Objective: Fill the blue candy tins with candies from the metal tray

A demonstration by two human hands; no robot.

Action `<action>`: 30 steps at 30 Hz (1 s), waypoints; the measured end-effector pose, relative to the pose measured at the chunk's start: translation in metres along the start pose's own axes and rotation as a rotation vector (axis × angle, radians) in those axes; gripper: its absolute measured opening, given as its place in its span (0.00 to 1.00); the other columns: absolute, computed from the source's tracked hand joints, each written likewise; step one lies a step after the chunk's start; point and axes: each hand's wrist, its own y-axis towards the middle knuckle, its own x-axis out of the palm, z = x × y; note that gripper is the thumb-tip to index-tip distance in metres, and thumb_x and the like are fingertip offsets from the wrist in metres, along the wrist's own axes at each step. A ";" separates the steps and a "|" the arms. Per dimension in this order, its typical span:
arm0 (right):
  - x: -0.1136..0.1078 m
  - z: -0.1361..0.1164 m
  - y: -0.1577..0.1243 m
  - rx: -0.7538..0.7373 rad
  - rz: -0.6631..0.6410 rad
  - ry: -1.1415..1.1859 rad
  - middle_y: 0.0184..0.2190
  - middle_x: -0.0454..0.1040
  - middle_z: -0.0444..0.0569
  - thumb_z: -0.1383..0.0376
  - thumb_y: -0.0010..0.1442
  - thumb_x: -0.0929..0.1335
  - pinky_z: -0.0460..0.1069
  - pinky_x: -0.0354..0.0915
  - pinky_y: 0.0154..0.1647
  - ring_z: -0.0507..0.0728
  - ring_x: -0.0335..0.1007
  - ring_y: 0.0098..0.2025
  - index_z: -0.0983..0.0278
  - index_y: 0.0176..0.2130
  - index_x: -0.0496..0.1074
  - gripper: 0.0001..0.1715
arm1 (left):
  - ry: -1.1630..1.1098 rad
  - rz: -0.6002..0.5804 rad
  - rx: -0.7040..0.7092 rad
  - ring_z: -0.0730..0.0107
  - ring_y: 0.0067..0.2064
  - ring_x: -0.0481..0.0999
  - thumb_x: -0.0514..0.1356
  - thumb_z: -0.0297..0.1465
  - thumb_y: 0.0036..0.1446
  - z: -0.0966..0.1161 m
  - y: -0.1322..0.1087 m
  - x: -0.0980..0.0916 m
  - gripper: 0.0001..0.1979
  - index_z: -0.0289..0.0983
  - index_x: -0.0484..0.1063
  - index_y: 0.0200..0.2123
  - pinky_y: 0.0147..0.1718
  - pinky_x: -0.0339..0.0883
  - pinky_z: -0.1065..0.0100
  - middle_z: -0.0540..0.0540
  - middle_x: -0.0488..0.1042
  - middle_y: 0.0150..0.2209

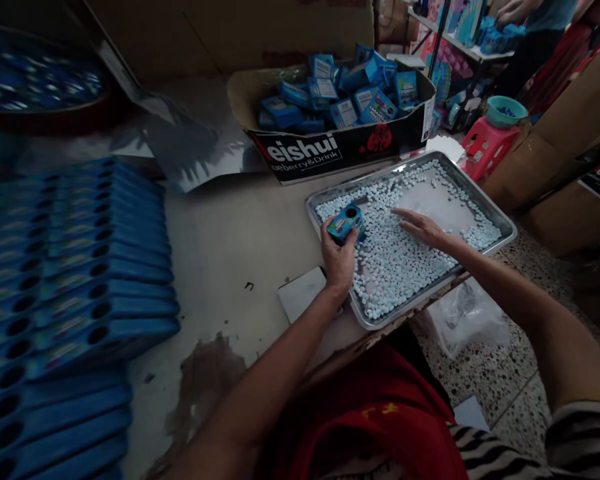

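A small blue box point(341, 225) with a dark round hole is held in my left hand point(339, 257), above the left side of a metal tray point(505, 230). Many small pale candies point(400, 257) are spread over the tray, thinner toward its far right part. Over the middle of the candies, my right hand point(420, 227) lies palm down with its fingers stretched out, touching them or just above; no object shows in it.
A cardboard box point(305, 157) of blue packs stands behind the tray. Rows of blue boxes point(105, 280) fill the left. A white card point(303, 293) lies beside the tray. At the right are a red stool point(490, 143) with a teal bowl point(505, 112) and another person.
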 end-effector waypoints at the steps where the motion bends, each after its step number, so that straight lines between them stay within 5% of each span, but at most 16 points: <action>1: 0.000 -0.009 -0.011 -0.029 -0.021 0.012 0.79 0.63 0.55 0.32 0.73 0.60 0.67 0.55 0.82 0.69 0.59 0.80 0.57 0.80 0.61 0.51 | 0.014 -0.006 0.022 0.58 0.58 0.81 0.74 0.40 0.61 -0.001 0.001 0.001 0.26 0.44 0.71 0.58 0.67 0.72 0.55 0.44 0.80 0.56; 4: 0.001 -0.035 -0.042 -0.151 -0.117 -0.117 0.84 0.50 0.59 0.27 0.57 0.73 0.76 0.48 0.82 0.78 0.45 0.84 0.53 0.80 0.61 0.66 | 0.002 0.034 0.039 0.58 0.56 0.81 0.74 0.43 0.62 0.001 0.001 0.005 0.27 0.44 0.70 0.59 0.65 0.73 0.55 0.44 0.80 0.55; 8: 0.014 -0.061 -0.057 -0.274 -0.250 -0.283 0.85 0.44 0.58 0.30 0.53 0.78 0.80 0.37 0.81 0.81 0.35 0.85 0.49 0.78 0.64 0.65 | -0.070 0.077 0.041 0.60 0.55 0.81 0.73 0.48 0.62 0.011 -0.001 0.008 0.29 0.43 0.69 0.59 0.62 0.73 0.60 0.44 0.79 0.55; 13: 0.034 -0.066 -0.031 -0.442 -0.325 -0.341 0.82 0.56 0.52 0.42 0.66 0.76 0.79 0.35 0.82 0.74 0.45 0.85 0.46 0.73 0.71 0.42 | -0.119 0.144 0.050 0.60 0.57 0.81 0.73 0.50 0.61 0.022 -0.004 0.007 0.31 0.42 0.69 0.58 0.63 0.72 0.62 0.43 0.78 0.56; 17: 0.040 -0.051 0.004 -0.440 -0.236 -0.295 0.72 0.73 0.55 0.52 0.71 0.71 0.77 0.47 0.81 0.71 0.62 0.77 0.53 0.63 0.79 0.24 | -0.074 0.146 0.014 0.59 0.57 0.81 0.74 0.49 0.61 0.024 -0.009 0.002 0.30 0.42 0.69 0.58 0.63 0.72 0.61 0.43 0.78 0.56; 20: 0.034 -0.038 0.027 -0.318 -0.129 -0.202 0.67 0.77 0.58 0.54 0.73 0.69 0.75 0.54 0.78 0.72 0.65 0.74 0.55 0.57 0.82 0.19 | -0.058 0.107 -0.042 0.58 0.57 0.81 0.75 0.48 0.60 0.026 -0.007 0.002 0.29 0.42 0.71 0.57 0.64 0.72 0.60 0.43 0.79 0.55; 23: 0.020 -0.028 0.031 -0.129 0.076 -0.147 0.70 0.74 0.58 0.47 0.72 0.70 0.74 0.58 0.78 0.73 0.62 0.75 0.55 0.61 0.79 0.25 | -0.059 0.141 -0.134 0.59 0.57 0.81 0.73 0.48 0.63 0.026 0.006 0.008 0.29 0.42 0.69 0.58 0.64 0.73 0.61 0.43 0.79 0.56; 27: -0.002 -0.014 0.006 0.387 0.523 -0.195 0.78 0.61 0.59 0.42 0.77 0.61 0.77 0.52 0.80 0.73 0.49 0.82 0.56 0.71 0.69 0.35 | -0.027 0.212 -0.187 0.58 0.60 0.81 0.72 0.50 0.64 0.020 0.032 0.024 0.30 0.43 0.66 0.60 0.65 0.73 0.60 0.41 0.78 0.59; 30: -0.007 -0.005 -0.012 0.757 0.530 -0.242 0.80 0.55 0.66 0.44 0.78 0.52 0.83 0.44 0.79 0.76 0.38 0.85 0.63 0.74 0.64 0.41 | 0.112 0.279 -0.230 0.51 0.63 0.79 0.69 0.53 0.65 0.016 0.039 0.038 0.30 0.41 0.66 0.57 0.67 0.70 0.57 0.36 0.77 0.59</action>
